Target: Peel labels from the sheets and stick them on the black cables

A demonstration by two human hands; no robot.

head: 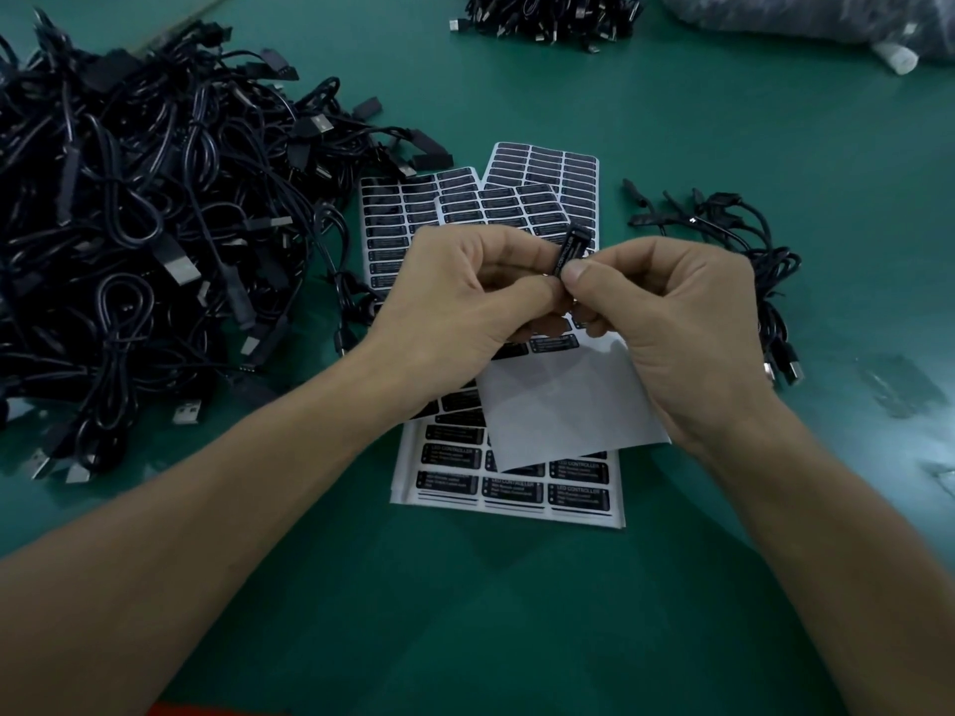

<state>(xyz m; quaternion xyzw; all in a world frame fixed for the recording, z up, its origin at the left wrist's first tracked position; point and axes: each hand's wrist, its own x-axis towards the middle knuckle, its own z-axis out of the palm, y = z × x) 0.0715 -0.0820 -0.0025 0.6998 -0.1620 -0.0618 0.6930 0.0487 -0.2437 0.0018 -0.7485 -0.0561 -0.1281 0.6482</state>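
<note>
Over the middle of the green table, my left hand (pixel 465 297) and my right hand (pixel 666 323) meet fingertip to fingertip. Between them stands a small black controller block of a cable (pixel 568 248), with white lettering of a label on its side. Both hands pinch it; my right thumb presses on its lower end. Under the hands lie several sheets of black labels (pixel 537 198), fanned out. A nearer label sheet (pixel 517 483) lies toward me, with a blank white backing sheet (pixel 558 410) on top. The rest of the held cable is hidden by my hands.
A big heap of black cables (pixel 144 209) fills the left side of the table. A small bunch of cables (pixel 744 250) lies to the right of my hands. Another cable pile (pixel 548 15) and a grey plastic bag (pixel 827 18) sit at the far edge.
</note>
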